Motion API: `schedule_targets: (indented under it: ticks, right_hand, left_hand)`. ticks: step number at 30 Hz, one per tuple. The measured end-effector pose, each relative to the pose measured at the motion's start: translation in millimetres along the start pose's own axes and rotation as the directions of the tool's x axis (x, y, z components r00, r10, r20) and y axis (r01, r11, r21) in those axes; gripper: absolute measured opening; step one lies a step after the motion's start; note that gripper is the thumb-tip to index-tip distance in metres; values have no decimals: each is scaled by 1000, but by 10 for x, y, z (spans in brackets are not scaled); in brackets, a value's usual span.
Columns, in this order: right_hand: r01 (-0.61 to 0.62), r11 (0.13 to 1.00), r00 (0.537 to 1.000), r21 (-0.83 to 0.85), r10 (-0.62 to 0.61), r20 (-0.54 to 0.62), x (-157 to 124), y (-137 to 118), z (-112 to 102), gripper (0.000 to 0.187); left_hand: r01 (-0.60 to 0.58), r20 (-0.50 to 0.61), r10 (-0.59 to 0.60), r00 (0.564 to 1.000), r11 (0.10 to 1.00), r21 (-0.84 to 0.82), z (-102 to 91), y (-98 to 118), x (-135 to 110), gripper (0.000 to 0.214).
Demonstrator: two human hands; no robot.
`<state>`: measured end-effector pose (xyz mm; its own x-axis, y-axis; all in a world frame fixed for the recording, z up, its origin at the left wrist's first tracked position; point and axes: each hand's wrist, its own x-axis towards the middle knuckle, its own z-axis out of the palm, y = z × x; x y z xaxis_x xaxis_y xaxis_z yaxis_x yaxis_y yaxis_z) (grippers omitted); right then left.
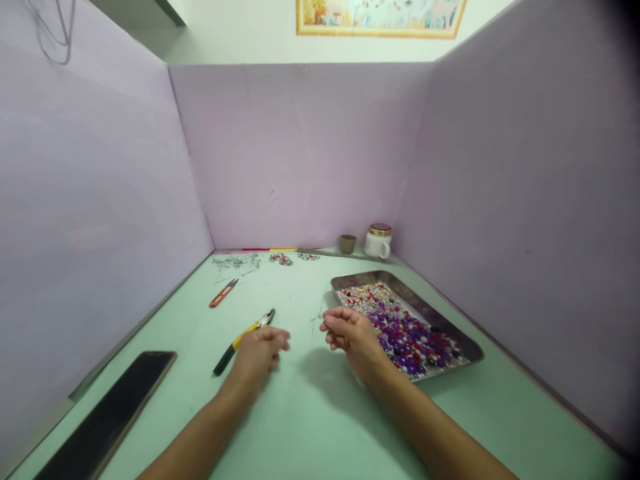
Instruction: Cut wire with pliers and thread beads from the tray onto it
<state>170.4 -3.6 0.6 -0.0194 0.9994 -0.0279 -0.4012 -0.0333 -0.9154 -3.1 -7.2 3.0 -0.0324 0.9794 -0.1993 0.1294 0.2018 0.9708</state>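
Observation:
My right hand (353, 337) is closed in a pinch beside the bead tray's left edge. Thin wire-like strands (318, 317) stick out past its fingertips to the left. My left hand (260, 350) hovers over the table, partly in front of the pliers (233, 351) with yellow and black handles. Its fingers are bent and blurred, so whether they hold anything is unclear. To the right, a metal tray (470, 347) holds many loose beads (400, 333) in purple, red, white and gold; my right hand and forearm cover part of its near left side.
Orange-handled thread snips (223, 293) lie at left. Behind them is a heap of thin metal pieces (237, 261), with beaded pieces (281, 259) near the back. A small cup (348, 244) and lidded white mug (377, 243) stand at back right. A dark phone-like slab (110, 413) lies front left.

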Motion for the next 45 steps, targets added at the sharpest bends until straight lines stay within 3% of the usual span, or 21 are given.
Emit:
schedule_targets:
  ticks: [1,2,3,5,6,8,10,11,13,16,19,21,26,29,34,41,45]
  right_hand:
    - [-2,1000,1000,-27,2,9,-5,-19,1,20]
    - [-2,998,1000,-60,4,24,-15,-38,6,17]
    - [-3,995,999,-104,8,48,-29,-55,13,14]
    - [-13,970,989,-243,49,143,-68,-88,30,10]
    - [-16,944,975,-330,87,203,-90,-101,39,7]
    - [-12,874,930,-485,188,316,-132,-120,55,3]
    - [14,826,887,-563,249,388,-160,-125,70,2]
    - [37,816,881,-577,245,404,-167,-123,76,3]
    - [92,808,888,-582,197,415,-166,-111,87,3]
    - [185,794,901,-579,99,423,-137,-80,103,5]
    - [285,731,906,-620,7,423,-110,-38,127,8]
    - [320,692,912,-647,-40,409,-101,-5,138,11]
    - [373,636,919,-675,-156,362,-83,70,117,30]
    - [438,560,898,-704,-235,371,-103,99,106,27]
    - [512,368,857,-776,-275,436,-141,132,122,17]
    - [405,376,914,-834,-150,376,-131,142,101,20]
    - [382,394,923,-836,-114,368,-133,138,83,19]
  left_hand:
    - [-62,-134,59,989,998,-19,-80,38,15,18]
    - [-159,-285,150,947,987,-7,-159,79,22,19]
    - [-311,-404,308,861,948,59,-229,123,17,19]
    - [-544,-428,591,683,804,241,-312,202,-34,14]
    - [-628,-354,700,620,714,311,-319,233,-75,10]
    - [-753,-65,831,552,530,390,-267,270,-165,8]
    - [-829,266,815,514,393,397,-169,269,-237,11]
    - [-843,374,776,507,359,400,-120,256,-259,12]
    - [-819,460,689,560,374,436,-49,210,-268,10]
    - [-713,422,579,698,500,492,-13,127,-216,9]
    - [-588,382,449,808,646,486,-15,66,-155,14]
    - [-505,360,368,857,738,448,-13,48,-133,15]
    - [-315,287,237,928,912,263,-3,54,-82,13]
    - [-261,239,221,946,953,152,-11,38,-47,14]
    - [-323,281,279,918,939,122,13,-16,-15,14]
    - [-336,209,300,931,927,166,88,-45,-11,13]
    - [-317,138,299,944,938,138,-4,-30,39,17]
